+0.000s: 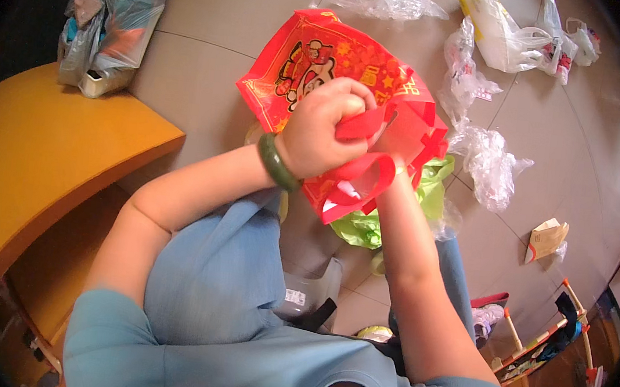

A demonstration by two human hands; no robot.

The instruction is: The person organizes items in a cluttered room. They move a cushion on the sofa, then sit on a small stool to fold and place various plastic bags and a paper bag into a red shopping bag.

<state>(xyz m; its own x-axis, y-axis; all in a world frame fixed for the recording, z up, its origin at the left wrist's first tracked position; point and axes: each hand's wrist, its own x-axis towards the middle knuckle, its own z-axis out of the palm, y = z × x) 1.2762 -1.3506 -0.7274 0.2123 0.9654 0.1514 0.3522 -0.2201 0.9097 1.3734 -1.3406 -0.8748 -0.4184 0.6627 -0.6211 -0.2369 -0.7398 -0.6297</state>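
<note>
A red non-woven gift bag (pixel 350 48) with gold print and a cartoon figure hangs tilted before me, above the floor. My left hand (pixel 318 125), with a green bangle at its wrist, is closed in a fist around one of the bag's strap handles (pixel 363 125). The other red handle (pixel 384 172) loops loosely beside my right wrist. My right hand (pixel 394 152) reaches into the bag's mouth, so its fingers are mostly hidden and their grip is not visible. Just below the bag, a light green plastic bag (pixel 359 228) shows between my knees.
Crumpled clear plastic bags (pixel 487 162) and a white bag (pixel 500 41) lie on the tiled floor to the right. Farther right is a paper packet (pixel 546 239). A curved wooden tabletop (pixel 65 150) juts in at left, near a plastic-covered bundle (pixel 120 27). A rack (pixel 531 345) stands lower right.
</note>
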